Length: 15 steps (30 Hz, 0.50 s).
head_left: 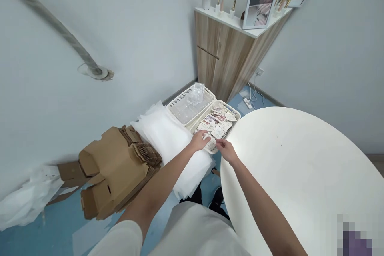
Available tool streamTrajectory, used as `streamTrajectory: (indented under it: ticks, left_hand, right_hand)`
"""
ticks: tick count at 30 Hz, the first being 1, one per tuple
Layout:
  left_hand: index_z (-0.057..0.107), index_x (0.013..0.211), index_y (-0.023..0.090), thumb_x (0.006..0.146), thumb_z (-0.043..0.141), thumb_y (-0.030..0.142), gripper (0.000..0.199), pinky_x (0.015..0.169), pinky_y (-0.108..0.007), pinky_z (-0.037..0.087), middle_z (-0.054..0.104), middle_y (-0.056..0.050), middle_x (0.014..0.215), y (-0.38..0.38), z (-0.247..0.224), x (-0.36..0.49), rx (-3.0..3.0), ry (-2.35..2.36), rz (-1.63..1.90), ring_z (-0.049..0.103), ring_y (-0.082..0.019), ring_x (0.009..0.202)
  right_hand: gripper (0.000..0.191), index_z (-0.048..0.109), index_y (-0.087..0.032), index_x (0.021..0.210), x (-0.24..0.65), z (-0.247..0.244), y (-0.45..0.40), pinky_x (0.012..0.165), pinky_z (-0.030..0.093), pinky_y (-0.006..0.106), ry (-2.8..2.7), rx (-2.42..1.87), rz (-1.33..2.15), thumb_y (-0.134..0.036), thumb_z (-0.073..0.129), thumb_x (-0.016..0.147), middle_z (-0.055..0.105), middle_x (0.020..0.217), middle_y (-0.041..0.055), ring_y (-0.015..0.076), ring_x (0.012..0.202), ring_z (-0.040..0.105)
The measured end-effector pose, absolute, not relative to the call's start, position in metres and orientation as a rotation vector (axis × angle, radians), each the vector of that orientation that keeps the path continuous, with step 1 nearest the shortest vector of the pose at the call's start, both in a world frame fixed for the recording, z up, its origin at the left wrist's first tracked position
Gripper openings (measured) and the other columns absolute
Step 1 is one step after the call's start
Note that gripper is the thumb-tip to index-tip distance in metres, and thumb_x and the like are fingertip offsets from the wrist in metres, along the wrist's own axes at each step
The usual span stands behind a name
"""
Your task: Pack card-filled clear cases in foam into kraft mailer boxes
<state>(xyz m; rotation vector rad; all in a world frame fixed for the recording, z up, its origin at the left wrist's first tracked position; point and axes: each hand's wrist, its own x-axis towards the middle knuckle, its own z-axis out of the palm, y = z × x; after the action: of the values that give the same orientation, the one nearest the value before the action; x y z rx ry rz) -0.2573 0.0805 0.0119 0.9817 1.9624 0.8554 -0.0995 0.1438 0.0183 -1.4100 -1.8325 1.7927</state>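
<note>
Reaching to the basket's (239, 116) cards (218, 131) are both hands (198, 141) (227, 151).

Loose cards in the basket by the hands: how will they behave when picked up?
Single cards are probably light, as they look thin and small. Likely fairly stiff: their faces look flat even where they lie at angles. Neighbours may slide when one is pulled, since they lie loose and overlapping in the white basket.
</note>
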Motion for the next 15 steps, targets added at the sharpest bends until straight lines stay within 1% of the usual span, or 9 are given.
streamTrajectory:
  ticks: [3, 8, 10, 12, 15]
  left_hand:
    - [0.050, 0.114, 0.014, 0.073, 0.055, 0.031, 0.045, 0.091, -0.033, 0.037, 0.051, -0.012, 0.120, 0.103, 0.001, -0.274, 0.897, 1.933, 0.886, 0.048, -0.023, 0.110]
    - [0.053, 0.111, 0.017, 0.071, 0.054, 0.022, 0.040, 0.102, -0.034, 0.023, 0.041, -0.008, 0.130, 0.124, -0.010, -0.289, 1.008, 1.885, 0.878, 0.034, -0.022, 0.122]
    - [0.052, 0.113, 0.017, 0.072, 0.053, 0.022, 0.041, 0.104, -0.034, 0.020, 0.036, -0.008, 0.134, 0.128, -0.015, -0.292, 1.004, 1.862, 0.853, 0.028, -0.023, 0.126]
    - [0.048, 0.117, 0.016, 0.073, 0.052, 0.024, 0.045, 0.104, -0.034, 0.017, 0.029, -0.009, 0.138, 0.130, -0.024, -0.292, 0.981, 1.851, 0.828, 0.023, -0.023, 0.128]
    - [0.041, 0.124, 0.015, 0.075, 0.050, 0.026, 0.051, 0.103, -0.035, 0.020, 0.020, -0.011, 0.142, 0.133, -0.038, -0.293, 0.949, 1.833, 0.798, 0.025, -0.025, 0.127]
  right_hand:
    - [0.032, 0.061, -0.018, 0.091, -0.125, 0.009, 0.160, 0.072, 0.044, 0.030, -1.620, -1.425, 1.861, -0.033, 0.059, 0.063, 0.063, 0.083, 0.0036, 0.0153, 0.076, 0.057]
    - [0.043, 0.056, -0.017, 0.104, -0.153, -0.008, 0.176, 0.068, 0.046, 0.031, -1.350, -1.432, 1.979, -0.032, 0.060, 0.064, 0.059, 0.071, -0.0002, 0.0115, 0.065, 0.054]
    - [0.044, 0.056, -0.018, 0.106, -0.160, -0.015, 0.179, 0.069, 0.047, 0.030, -1.307, -1.436, 1.987, -0.031, 0.061, 0.064, 0.059, 0.078, 0.0011, 0.0121, 0.071, 0.054]
    - [0.043, 0.056, -0.021, 0.105, -0.166, -0.020, 0.180, 0.072, 0.047, 0.030, -1.276, -1.442, 1.977, -0.028, 0.061, 0.063, 0.059, 0.091, 0.0034, 0.0142, 0.084, 0.054]
    - [0.044, 0.055, -0.024, 0.105, -0.175, -0.026, 0.182, 0.075, 0.046, 0.030, -1.234, -1.464, 1.954, -0.024, 0.061, 0.062, 0.057, 0.102, 0.0045, 0.0167, 0.099, 0.050]
